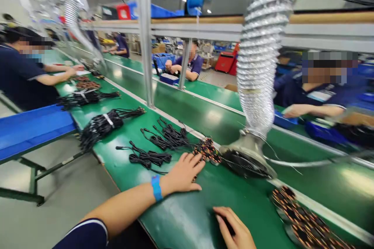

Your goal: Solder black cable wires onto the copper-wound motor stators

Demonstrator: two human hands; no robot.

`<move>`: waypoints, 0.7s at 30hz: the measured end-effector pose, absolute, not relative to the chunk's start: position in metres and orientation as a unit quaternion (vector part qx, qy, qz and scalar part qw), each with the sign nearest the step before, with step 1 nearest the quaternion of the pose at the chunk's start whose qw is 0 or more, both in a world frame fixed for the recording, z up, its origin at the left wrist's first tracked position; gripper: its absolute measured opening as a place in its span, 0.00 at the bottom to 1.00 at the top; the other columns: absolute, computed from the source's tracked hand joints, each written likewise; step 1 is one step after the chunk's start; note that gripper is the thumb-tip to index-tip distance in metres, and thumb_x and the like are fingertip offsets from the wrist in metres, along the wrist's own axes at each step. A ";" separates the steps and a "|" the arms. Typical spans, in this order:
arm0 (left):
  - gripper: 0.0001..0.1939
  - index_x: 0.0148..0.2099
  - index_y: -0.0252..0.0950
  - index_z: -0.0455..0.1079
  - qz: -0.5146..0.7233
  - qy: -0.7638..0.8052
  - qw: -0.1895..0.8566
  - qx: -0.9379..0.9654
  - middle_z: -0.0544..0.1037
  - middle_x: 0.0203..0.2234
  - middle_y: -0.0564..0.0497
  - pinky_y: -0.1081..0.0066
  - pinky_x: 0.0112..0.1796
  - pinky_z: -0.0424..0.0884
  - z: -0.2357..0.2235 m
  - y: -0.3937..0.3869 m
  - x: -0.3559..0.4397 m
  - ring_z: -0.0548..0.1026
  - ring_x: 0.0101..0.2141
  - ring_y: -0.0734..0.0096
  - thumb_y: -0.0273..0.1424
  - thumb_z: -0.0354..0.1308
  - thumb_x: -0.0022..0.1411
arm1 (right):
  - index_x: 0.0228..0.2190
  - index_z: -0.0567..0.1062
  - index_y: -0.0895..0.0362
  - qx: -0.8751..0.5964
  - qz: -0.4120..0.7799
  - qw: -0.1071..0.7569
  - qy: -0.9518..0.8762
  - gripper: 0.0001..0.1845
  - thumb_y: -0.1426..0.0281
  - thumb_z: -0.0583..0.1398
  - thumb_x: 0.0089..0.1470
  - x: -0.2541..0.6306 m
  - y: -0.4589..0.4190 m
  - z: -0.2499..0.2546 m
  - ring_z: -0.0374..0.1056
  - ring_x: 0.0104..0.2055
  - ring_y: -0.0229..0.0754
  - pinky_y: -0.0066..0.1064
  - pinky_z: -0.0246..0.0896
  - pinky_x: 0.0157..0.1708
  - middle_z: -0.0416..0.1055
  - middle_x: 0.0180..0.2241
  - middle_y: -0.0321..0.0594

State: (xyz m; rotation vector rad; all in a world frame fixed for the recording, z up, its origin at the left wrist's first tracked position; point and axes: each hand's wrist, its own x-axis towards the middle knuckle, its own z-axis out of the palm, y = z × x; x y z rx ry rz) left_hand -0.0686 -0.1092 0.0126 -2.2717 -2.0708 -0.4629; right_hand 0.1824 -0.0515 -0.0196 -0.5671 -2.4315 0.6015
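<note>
My left hand [184, 173] lies flat on the green bench top [181, 218], fingers stretched out and together, a blue band on the wrist. Its fingertips almost touch a copper-wound coil part [208, 150] and sit just right of a small bundle of black leads [149, 158]. My right hand [235, 230] is at the bottom edge, fingers curled over a small dark thing I cannot make out. More copper-wound coils [300, 220] lie to its right.
A ribbed silver extraction hose [258, 58] hangs down to a fan-shaped hood [247, 157] on the bench. Further black cable bundles [101, 124] lie along the bench to the left. People in dark blue sit at both sides. A blue side tray [32, 128] juts out left.
</note>
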 end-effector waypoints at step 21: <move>0.18 0.49 0.33 0.70 -0.153 -0.697 -0.172 -0.679 0.74 0.46 0.45 0.55 0.48 0.70 0.056 0.043 -0.143 0.73 0.46 0.61 0.42 0.55 0.66 | 0.40 0.76 0.55 -0.374 0.336 0.194 -0.842 0.12 0.72 0.52 0.61 0.192 -0.058 0.001 0.73 0.43 0.44 0.37 0.68 0.45 0.77 0.40 0.41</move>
